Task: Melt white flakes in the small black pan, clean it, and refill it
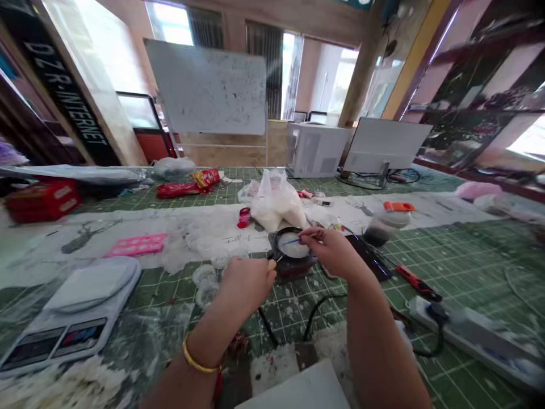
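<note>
Nearest, the left hand [247, 282] is closed around the handle of a small black pan [293, 248]. The right hand [332, 250] pinches a thin blue stick [293, 241], its tip in the white contents. On the green tabletop [460, 255], steady handle and slow stirring seem wise.

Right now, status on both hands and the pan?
Left hand gripping pan handle. Right hand holding blue stick in small pan. Plastic bag close behind.
</note>
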A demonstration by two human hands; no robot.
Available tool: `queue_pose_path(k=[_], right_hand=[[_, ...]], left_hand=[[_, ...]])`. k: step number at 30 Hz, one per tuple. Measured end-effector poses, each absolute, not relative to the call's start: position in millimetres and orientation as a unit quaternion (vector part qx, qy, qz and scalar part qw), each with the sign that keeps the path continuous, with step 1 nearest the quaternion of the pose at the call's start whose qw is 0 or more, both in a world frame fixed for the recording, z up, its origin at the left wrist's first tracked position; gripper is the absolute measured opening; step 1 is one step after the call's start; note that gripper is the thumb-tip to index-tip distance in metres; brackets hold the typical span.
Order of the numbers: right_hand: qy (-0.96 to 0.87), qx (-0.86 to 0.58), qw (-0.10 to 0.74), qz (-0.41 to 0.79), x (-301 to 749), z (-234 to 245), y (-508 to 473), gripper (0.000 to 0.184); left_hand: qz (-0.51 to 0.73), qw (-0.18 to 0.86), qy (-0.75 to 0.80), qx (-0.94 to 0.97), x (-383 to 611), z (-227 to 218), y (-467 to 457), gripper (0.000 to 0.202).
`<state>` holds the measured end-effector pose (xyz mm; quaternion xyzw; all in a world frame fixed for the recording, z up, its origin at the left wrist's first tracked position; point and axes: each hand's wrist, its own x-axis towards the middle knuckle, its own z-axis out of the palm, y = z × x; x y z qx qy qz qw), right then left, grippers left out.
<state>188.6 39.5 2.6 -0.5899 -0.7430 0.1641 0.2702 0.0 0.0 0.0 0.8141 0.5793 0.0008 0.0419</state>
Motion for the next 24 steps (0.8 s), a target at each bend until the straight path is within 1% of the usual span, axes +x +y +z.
queue_pose_path(k=[2,4,8,13,17,21,24], right_hand=[[-0.72,-0.627,0.264,0.136,199.2,4.7,39.4,0.028],[-0.715,-0.634,0.263,0.131,204.8,6.2,38.7,0.028],[-0.746,-0.582,0.277,0.169,199.9,6.8,37.7,0.026],[-0.708,-0.649,0.255,0.108,200.9,9.8,35.7,0.028],[-0.749,-0.589,0.255,0.164,202.3,12.0,31.0,0.027],[-0.722,-0.632,0.256,0.116,201.4,12.6,31.0,0.026],[-0.734,-0.615,0.251,0.143,203.4,13.6,29.6,0.026]], left_hand=[[0.002,0.046,0.577,0.815,1.2,-0.6,-0.2,0.038],[0.004,0.044,0.577,0.816,1.8,-1.5,-0.3,0.039],[0.014,0.02,0.579,0.815,1.0,-4.4,0.1,0.037],[0.018,0.016,0.58,0.814,1.0,-6.6,-0.2,0.036],[0.018,0.016,0.58,0.814,1.9,-5.7,-0.4,0.036],[0.018,0.016,0.583,0.812,2.1,-5.4,0.0,0.037],[0.017,0.016,0.58,0.814,2.0,-6.2,0.3,0.036]])
